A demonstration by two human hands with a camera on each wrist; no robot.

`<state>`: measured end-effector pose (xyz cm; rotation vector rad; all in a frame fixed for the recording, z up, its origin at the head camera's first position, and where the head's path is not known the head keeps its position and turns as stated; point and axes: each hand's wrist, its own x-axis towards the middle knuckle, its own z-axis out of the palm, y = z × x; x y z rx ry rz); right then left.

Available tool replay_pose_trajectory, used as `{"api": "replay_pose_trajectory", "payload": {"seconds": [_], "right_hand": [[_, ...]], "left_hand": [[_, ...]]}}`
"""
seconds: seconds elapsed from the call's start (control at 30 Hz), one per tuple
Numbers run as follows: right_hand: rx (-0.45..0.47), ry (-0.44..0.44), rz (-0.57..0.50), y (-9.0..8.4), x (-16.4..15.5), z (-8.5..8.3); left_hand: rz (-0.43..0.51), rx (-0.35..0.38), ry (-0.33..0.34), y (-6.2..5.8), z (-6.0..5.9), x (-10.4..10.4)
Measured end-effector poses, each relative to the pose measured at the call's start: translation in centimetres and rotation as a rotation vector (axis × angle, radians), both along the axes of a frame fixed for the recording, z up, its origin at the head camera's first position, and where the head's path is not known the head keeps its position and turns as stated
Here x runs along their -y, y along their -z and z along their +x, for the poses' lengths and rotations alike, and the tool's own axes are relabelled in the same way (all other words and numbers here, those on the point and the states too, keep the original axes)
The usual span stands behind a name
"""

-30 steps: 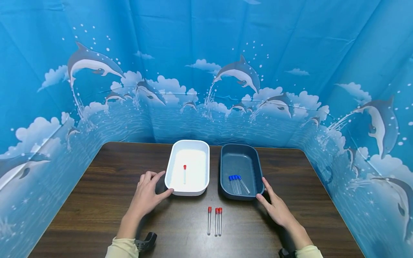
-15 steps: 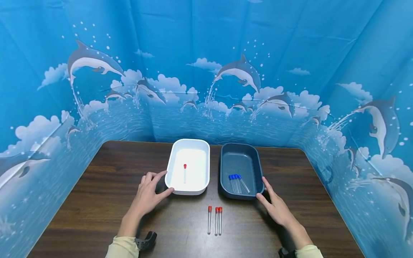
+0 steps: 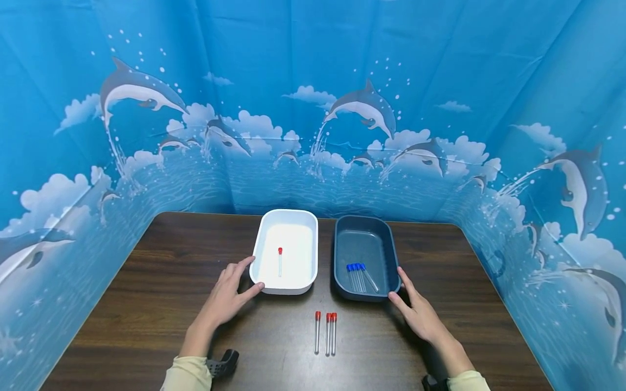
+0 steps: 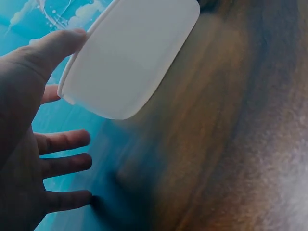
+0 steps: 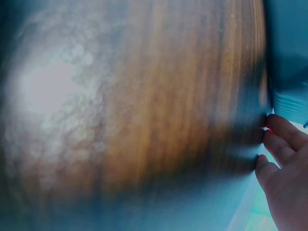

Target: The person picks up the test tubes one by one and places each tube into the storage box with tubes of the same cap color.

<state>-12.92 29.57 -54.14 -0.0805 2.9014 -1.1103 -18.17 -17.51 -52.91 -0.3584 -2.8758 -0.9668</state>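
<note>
White plastic-looking tray (image 3: 300, 250), 11 o'clock from the loose red-capped tubes (image 3: 328, 334), with a single red-capped tube (image 3: 280, 263) inside. Left hand (image 3: 222, 301) at its 7:30 corner — thumb and index touching, other fingers spread, nothing gripped. Dark tray (image 3: 362, 244) at 1 o'clock, blue-capped tubes (image 3: 358, 277) inside; right hand (image 3: 421, 315) at its 4:30 corner, fingers extended, touching, no grip. Over the last second only the camera tilted — three tubes remain out on the table (image 3: 274, 347).

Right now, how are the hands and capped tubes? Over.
Left hand touching white tray, right hand touching dark tray. Three red-capped tubes on table, fourth in white tray, blue-capped tubes in dark tray. Nothing covering them.
</note>
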Motion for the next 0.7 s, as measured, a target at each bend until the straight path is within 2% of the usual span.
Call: {"api": "replay_pose_trajectory", "payload": {"seconds": [0.4, 0.7], "right_hand": [[-0.003, 0.000, 0.001, 0.0, 0.1, 0.0], [-0.025, -0.007, 0.005, 0.0, 0.0, 0.0]], "left_hand": [[-0.015, 0.039, -0.005, 0.5, -0.1, 0.1], [-0.048, -0.025, -0.030, 1.2, 0.1, -0.2]]}}
